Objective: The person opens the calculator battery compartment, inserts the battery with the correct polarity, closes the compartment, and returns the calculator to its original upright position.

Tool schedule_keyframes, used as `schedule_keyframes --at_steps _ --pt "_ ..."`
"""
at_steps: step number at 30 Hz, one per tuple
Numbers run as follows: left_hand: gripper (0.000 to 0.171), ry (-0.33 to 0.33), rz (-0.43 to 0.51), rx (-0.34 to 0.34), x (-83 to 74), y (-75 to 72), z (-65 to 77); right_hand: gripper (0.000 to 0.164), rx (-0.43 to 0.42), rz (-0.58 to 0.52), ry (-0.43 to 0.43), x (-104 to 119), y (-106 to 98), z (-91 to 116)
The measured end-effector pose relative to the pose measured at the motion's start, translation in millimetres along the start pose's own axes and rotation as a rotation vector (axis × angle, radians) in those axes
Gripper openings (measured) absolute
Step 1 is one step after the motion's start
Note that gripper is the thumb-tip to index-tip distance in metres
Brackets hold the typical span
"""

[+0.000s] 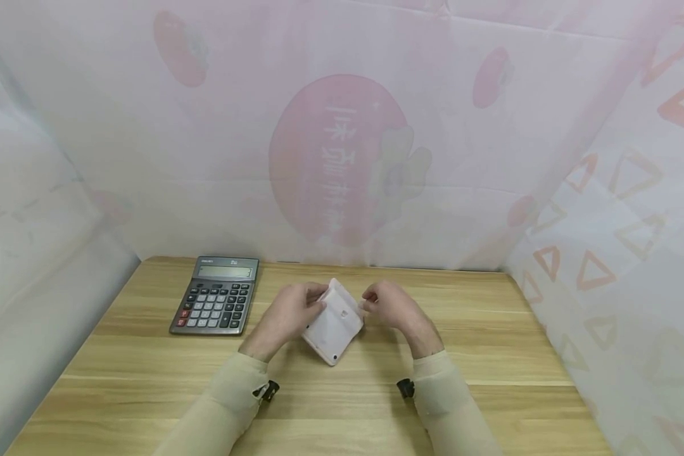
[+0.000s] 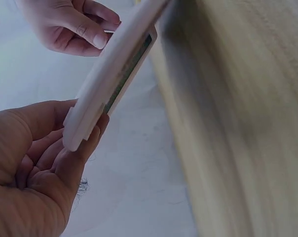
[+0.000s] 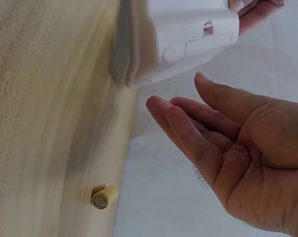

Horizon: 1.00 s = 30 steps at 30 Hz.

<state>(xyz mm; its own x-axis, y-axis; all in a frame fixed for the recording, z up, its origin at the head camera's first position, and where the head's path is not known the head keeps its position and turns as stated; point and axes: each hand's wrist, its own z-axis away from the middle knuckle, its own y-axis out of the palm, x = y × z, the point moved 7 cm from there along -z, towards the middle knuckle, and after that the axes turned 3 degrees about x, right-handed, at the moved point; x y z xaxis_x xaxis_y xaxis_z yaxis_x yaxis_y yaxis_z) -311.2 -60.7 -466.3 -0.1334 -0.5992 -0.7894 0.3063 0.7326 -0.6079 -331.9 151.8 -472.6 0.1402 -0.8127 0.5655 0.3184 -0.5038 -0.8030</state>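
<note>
The pale device (image 1: 329, 332) is held tilted above the middle of the tabletop (image 1: 501, 342), nearer the far edge than the near one, its back uppermost and a greenish panel (image 2: 129, 71) underneath; whether its lowest corner touches the wood I can't tell. A small latch (image 3: 208, 30) shows in that back. The left hand (image 1: 287, 310) has its grip closed on one edge, thumb above, fingers below. The right hand (image 1: 396, 310) waits just beside the opposite edge, its grip loosely parted around nothing. I'd say the left pinch wants to be firm but light, well off the latch, so the right fingertips can work squarely without twisting the casing. A metal-ended cylinder (image 3: 103, 197) seems to lie near the far edge, liable to roll if brushed. Toward the far left corner sits a calculator (image 1: 213, 301), with printed cloth (image 1: 234, 139) behind
</note>
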Motion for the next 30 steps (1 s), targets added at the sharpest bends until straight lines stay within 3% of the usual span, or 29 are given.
schedule_keyframes --at_steps 6,10,13,16,19,23,30 --pt "0.043 0.081 -0.145 -0.101 -17.0 -13.9 9.1 0.029 -0.043 -0.042 -0.011 3 -7 1" --pt "0.039 0.263 -0.287 -0.217 -34.2 -17.3 16.1 0.035 -0.085 -0.119 -0.015 4 -10 0" --pt "0.042 0.424 -0.419 -0.303 -45.6 -13.5 20.9 0.039 -0.114 -0.253 -0.010 4 -12 0" --pt "0.046 0.518 -0.569 -0.342 -50.7 -5.5 24.0 0.044 -0.144 -0.414 -0.006 4 -14 1" --pt "0.052 0.562 -0.735 -0.339 -53.2 3.6 25.7 0.048 -0.172 -0.527 -0.017 5 -17 0" --pt "0.056 0.604 -0.914 -0.322 -56.2 14.0 27.5 0.049 -0.182 -0.601 -0.028 7 -19 -2" --pt "0.057 0.628 -1.053 -0.324 -59.8 27.7 27.4 0.050 -0.189 -0.624 -0.023 8 -16 -4"
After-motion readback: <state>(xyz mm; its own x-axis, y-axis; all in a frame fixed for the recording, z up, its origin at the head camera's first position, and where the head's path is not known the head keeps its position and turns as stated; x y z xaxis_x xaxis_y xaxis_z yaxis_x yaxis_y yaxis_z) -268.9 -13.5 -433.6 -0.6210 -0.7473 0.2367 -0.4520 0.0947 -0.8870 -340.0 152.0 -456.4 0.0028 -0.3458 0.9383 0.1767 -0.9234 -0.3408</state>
